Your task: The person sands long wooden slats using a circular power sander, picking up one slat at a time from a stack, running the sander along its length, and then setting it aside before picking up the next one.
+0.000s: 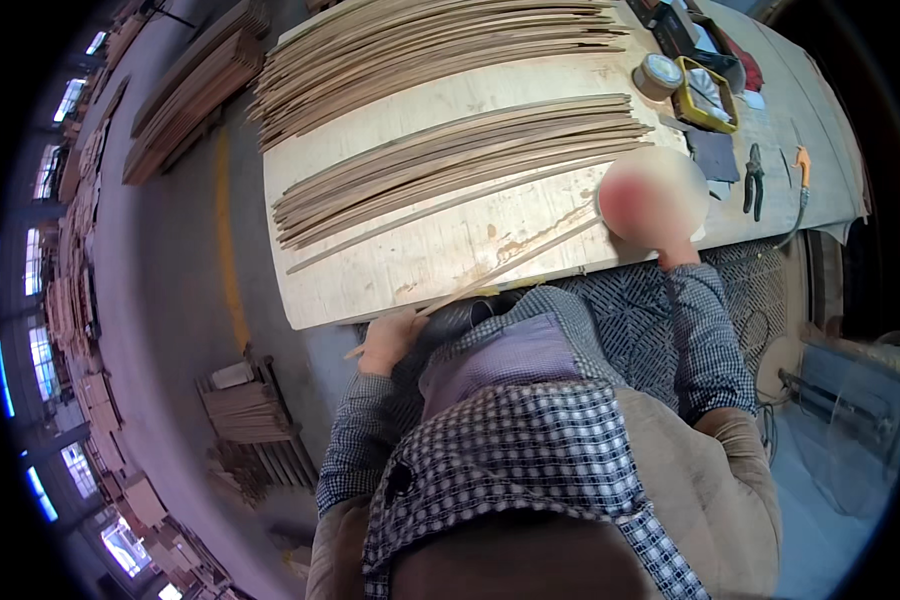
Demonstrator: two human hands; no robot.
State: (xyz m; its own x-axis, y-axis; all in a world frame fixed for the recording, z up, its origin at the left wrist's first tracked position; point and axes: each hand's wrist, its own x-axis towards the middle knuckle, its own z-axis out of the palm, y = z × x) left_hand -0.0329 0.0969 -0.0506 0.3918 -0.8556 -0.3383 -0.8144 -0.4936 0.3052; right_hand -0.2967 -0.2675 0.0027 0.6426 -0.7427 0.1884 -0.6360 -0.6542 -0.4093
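Observation:
A thin wooden strip [514, 256] slants across the near edge of the plywood-topped table [345, 300]. My left hand [391, 337] is closed around the strip close to its left end, just off the table's edge. The strip's other end runs up to a round blurred patch, which hides most of my right hand [675, 251]; only the wrist side shows, so its fingers and hold cannot be told. Beyond the held strip lies a single strip [420, 217], then a bundle of thin strips [450, 169]. A larger bundle of strips [435, 56] lies at the far side.
At the right are a round tub [658, 76], a yellow basket [733, 112] with white material, pliers [754, 180] and an orange-handled air blow gun [802, 161] on a hose. A rack of wood pieces [247, 412] stands at lower left, stacked boards [195, 97] at upper left, a machine [847, 397] at lower right.

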